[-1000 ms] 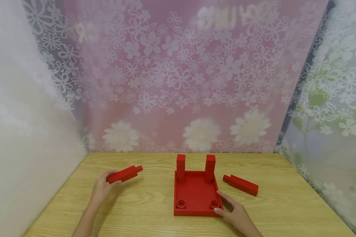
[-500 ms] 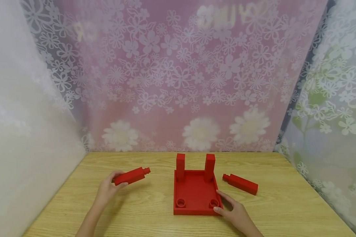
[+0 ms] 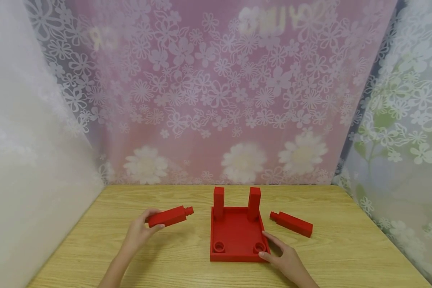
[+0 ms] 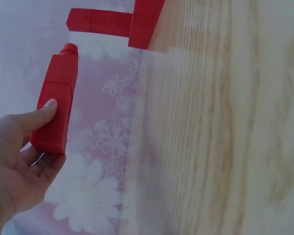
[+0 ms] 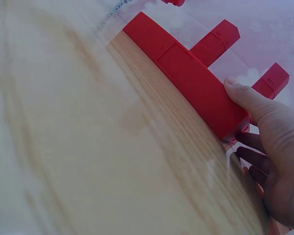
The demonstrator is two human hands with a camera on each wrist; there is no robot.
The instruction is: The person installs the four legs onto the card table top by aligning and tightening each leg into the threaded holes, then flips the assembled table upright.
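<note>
My left hand [image 3: 137, 234] holds a red square table leg [image 3: 167, 217] off the wood surface, threaded end pointing right. In the left wrist view the thumb lies across this leg [image 4: 54, 105], with the fingers behind it. A red toy tabletop [image 3: 235, 236] lies upside down, rim up. Two legs stand upright at its far corners, the left leg [image 3: 219, 202] and the right leg [image 3: 254, 203]. Its near corners show round sockets, one left socket [image 3: 219, 247] and one right socket [image 3: 259, 248]. At the near right corner, my right hand [image 3: 288, 262] grips the tabletop between thumb and fingers.
Another red leg [image 3: 293, 224] lies on the wooden table [image 3: 187, 268] to the right of the tabletop, its threaded end toward the upper left. A flowered pink curtain [image 3: 201, 120] hangs behind the table, with pale sheets at both sides.
My left hand has carried its leg to the right, closer to the tabletop, and slightly nearer to me. The right hand and the tabletop have stayed in place.
</note>
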